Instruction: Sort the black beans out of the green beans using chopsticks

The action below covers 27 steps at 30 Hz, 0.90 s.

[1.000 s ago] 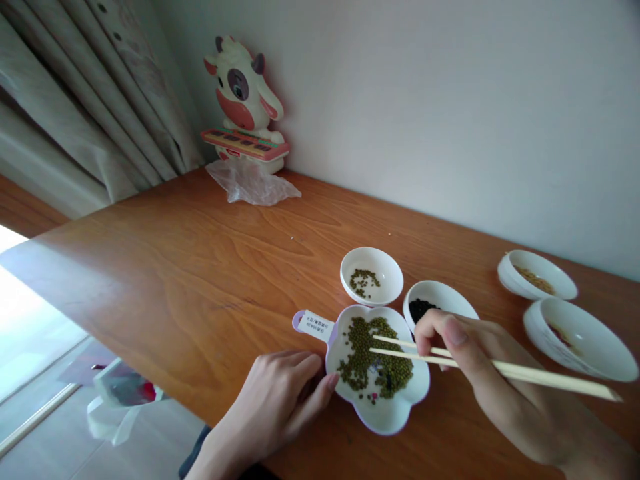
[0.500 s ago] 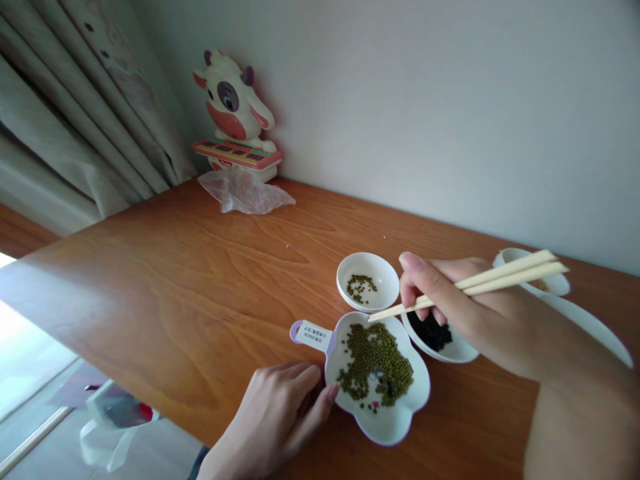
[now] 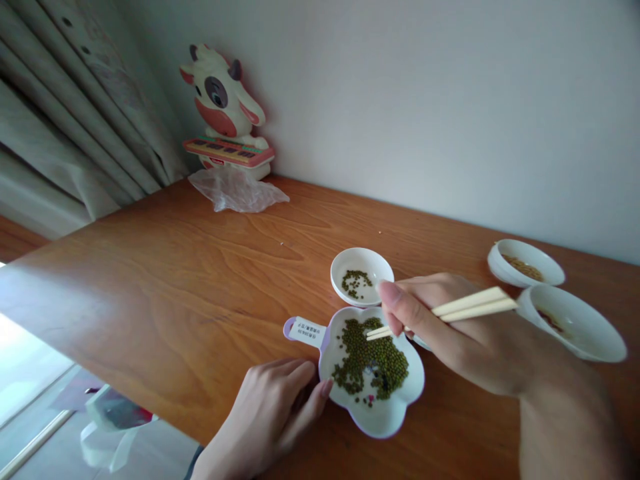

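Note:
My right hand (image 3: 460,340) is closed around a pair of wooden chopsticks (image 3: 470,307). Their tips meet among green mung beans (image 3: 395,363) in a white flower-shaped dish (image 3: 383,423) with a lilac rim and a labelled handle. A few dark bits and a pink one lie among the beans. My left hand (image 3: 273,407) rests on the table with curled fingers, its thumb against the dish's left rim. Just behind the dish stands a white bowl (image 3: 383,267) with a few mung beans. Another white bowl (image 3: 419,342) is mostly hidden by my right hand.
Two white bowls stand at the right: one (image 3: 550,260) with yellowish bits, one (image 3: 595,330) with dark reddish bits. A cow-shaped toy keyboard (image 3: 227,127) leans at the wall behind a crumpled plastic bag (image 3: 237,192). A bag (image 3: 117,413) is below the table's left edge.
The chopsticks left the beans, rose to the dish's back rim half a second ago, and are now down among the beans again, tips close together. My left hand stays at the rim.

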Tool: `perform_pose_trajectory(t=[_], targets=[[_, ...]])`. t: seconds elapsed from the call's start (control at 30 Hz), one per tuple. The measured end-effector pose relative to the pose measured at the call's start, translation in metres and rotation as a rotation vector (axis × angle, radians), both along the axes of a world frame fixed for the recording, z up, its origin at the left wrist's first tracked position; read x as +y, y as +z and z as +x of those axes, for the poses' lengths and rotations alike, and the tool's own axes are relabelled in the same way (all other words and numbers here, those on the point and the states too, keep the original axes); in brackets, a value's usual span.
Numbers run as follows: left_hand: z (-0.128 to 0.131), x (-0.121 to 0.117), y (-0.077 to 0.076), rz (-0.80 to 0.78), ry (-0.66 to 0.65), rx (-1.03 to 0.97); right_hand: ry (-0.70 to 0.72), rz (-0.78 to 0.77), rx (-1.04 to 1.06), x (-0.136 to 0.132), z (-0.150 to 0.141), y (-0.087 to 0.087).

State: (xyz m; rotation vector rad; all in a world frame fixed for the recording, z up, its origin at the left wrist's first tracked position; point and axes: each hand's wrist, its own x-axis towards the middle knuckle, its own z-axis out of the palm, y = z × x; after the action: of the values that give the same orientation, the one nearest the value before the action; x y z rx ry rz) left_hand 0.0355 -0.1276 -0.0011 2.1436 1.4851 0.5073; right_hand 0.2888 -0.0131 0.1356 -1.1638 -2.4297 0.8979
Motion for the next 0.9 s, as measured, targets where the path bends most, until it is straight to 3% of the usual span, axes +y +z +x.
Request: perform_pose_trajectory(t=[0.57,0.9], targets=[[-0.001,-0.001,-0.005,-0.014,-0.008,-0.008,0.076,0.035,-0.188,0.002,-0.025,-0.005],[-0.003,-0.002,-0.005,-0.020,-0.009,-0.021,0.027,0.003,-0.164,0.005,-0.016,-0.008]])
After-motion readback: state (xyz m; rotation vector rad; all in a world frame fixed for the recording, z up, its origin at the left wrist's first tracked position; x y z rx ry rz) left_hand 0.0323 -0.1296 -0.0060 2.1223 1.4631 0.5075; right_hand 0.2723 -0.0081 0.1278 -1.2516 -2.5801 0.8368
